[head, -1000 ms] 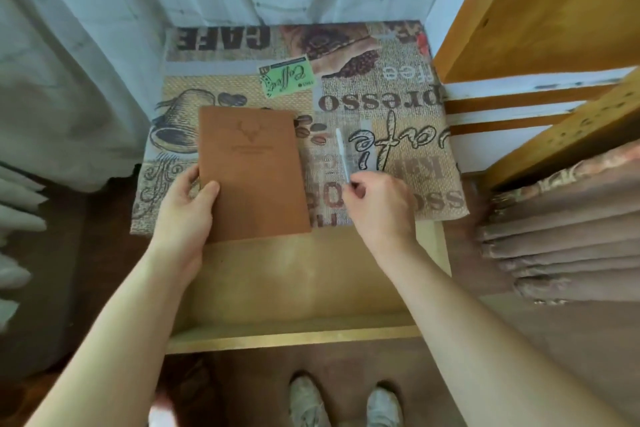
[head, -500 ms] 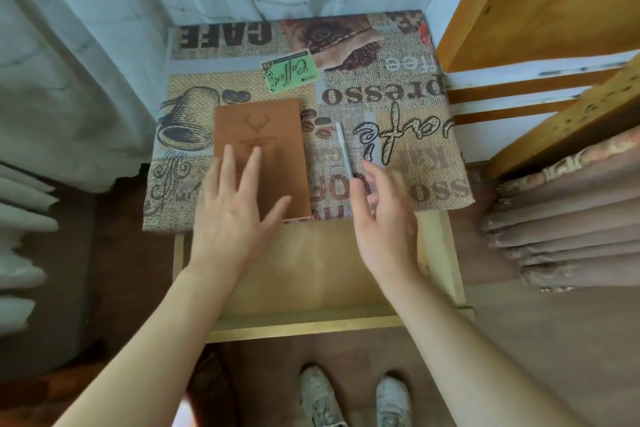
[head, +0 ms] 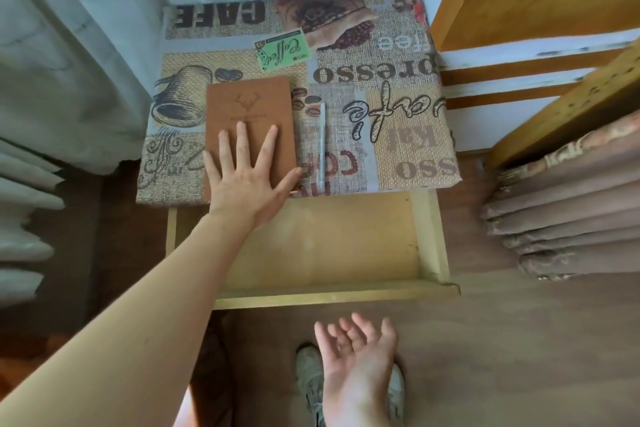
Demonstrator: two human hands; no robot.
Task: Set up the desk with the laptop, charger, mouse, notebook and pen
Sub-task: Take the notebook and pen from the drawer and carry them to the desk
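A brown notebook (head: 249,107) with a stamped deer head lies on the left half of the small desk (head: 398,149), which wears a coffee-print cloth. My left hand (head: 247,177) rests flat on the notebook's near end, fingers spread. A slim white pen (head: 322,142) lies on the cloth just right of the notebook, pointing away from me. My right hand (head: 356,357) hangs low over the floor in front of the desk, palm up, fingers apart, holding nothing. No laptop, charger or mouse is in view.
The desk's wooden drawer (head: 332,293) stands pulled out toward me, nothing showing inside. White curtains (head: 86,45) hang behind and to the left. A wooden shelf unit (head: 554,10) and folded brown fabric (head: 571,211) crowd the right. My shoes (head: 308,378) are on the floor.
My right hand let go of the pen and drew back down below the drawer. My left hand shifted from gripping the notebook's edge to lying flat on its cover.
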